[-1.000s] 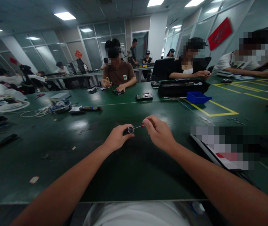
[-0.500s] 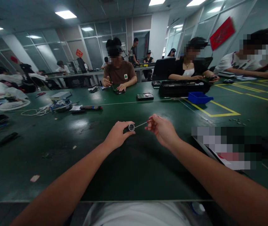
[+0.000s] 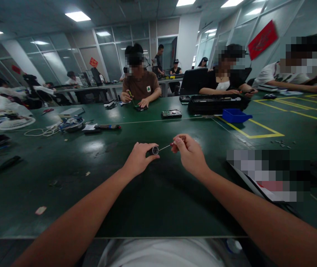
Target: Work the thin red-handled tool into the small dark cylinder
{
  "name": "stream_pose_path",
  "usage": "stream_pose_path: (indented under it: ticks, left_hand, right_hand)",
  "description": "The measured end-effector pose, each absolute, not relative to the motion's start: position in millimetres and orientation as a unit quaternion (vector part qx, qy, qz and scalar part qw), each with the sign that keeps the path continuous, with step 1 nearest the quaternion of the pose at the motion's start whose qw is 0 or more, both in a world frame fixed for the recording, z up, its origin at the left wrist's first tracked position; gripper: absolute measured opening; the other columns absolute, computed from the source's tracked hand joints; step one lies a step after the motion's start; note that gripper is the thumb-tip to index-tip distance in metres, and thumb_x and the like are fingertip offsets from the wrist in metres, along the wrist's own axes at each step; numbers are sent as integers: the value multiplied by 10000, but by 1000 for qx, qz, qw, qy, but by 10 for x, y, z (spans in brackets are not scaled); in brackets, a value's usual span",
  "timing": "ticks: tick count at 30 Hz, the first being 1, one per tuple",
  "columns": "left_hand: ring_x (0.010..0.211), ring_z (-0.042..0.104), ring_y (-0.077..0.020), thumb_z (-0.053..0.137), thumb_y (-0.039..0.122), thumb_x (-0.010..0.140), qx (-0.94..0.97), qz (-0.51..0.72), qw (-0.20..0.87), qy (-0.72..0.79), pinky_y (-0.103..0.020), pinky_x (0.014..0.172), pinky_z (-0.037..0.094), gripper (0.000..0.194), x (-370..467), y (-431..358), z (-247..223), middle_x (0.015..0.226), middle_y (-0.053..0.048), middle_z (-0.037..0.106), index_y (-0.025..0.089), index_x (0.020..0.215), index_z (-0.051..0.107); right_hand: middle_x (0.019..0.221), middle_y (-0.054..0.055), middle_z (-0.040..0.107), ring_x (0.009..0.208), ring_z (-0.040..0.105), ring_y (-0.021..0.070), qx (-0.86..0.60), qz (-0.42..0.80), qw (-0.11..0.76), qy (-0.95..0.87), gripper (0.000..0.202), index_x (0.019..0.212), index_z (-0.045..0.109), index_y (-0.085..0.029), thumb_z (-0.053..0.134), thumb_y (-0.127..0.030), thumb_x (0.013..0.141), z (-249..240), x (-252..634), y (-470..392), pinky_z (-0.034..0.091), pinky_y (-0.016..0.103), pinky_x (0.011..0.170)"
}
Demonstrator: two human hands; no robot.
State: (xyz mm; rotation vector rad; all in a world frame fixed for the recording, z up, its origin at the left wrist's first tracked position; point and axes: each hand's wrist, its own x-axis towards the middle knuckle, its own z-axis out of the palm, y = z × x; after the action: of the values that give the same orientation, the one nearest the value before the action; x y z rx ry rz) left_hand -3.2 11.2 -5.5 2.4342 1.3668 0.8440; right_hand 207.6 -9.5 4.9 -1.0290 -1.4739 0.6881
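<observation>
My left hand [image 3: 139, 158] is closed around a small dark cylindrical part [image 3: 155, 150] with a pale ring at its round end, which faces right. What kind of part it is, I cannot make out. In my right hand [image 3: 189, 152] is a screwdriver [image 3: 164, 147] with a red handle, pinched between thumb and fingers. Its thin metal shaft slants down to the left, and the tip meets the round end of the part. Whether the tip sits inside or only touches the rim is too small to tell. Both hands are above the green table [image 3: 158, 207].
Beyond my hands lie a circuit-board device [image 3: 171, 113], a blue bin [image 3: 235, 115] and a long black housing [image 3: 216, 104]. A pen-like tool [image 3: 107, 127] and cables [image 3: 47, 129] are at the left. Small screws [image 3: 282, 144] lie right. Co-workers sit opposite.
My right hand has turned slightly around the screwdriver handle, the fingers now more wrapped and the thumb shifted. My left hand and the part stay almost in place.
</observation>
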Motion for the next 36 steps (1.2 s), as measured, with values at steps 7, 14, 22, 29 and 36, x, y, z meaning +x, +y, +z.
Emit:
stream_pose_path:
  ticks: [7,14,22,29,36]
  left_hand:
    - [1076,619,-247,733,345,880,836,289,85,459,-454,1025,370,367,-43,122,-68,1151,-56,715,248,1225,653]
    - [1013,610,-243,724,374,880,830,287,99,469,-401,933,420,361,-34,143,-97,1100,-46,718,264,1219,666]
    - [992,619,-251,732,399,867,831,285,103,466,-403,924,417,351,-29,159,-110,1097,-45,726,264,1188,682]
    - [978,622,-244,718,395,878,838,264,113,463,-411,945,403,323,-7,147,-90,1062,-39,727,247,1163,677]
    - [986,613,-257,710,387,883,844,244,111,465,-436,967,385,301,4,138,-89,1050,-38,723,254,1151,681]
  right_hand:
    - [768,18,677,694,649,177,-441,293,561,-637,226,951,572,-221,472,-422,982,33,2070,-92,510,342,683]
    - [769,20,684,700,653,184,-446,301,553,-637,230,956,567,-223,472,-431,975,18,2055,-81,511,350,691]
    - [746,8,650,691,618,183,-468,259,541,-649,234,947,571,-231,449,-424,999,39,2087,-103,461,330,674]
    - [774,12,653,719,625,188,-464,186,555,-664,200,981,552,-239,426,-390,1019,127,2133,-168,453,330,687]
    - [757,13,654,705,640,185,-458,172,512,-706,180,965,549,-237,430,-362,1016,126,2115,-175,439,318,666]
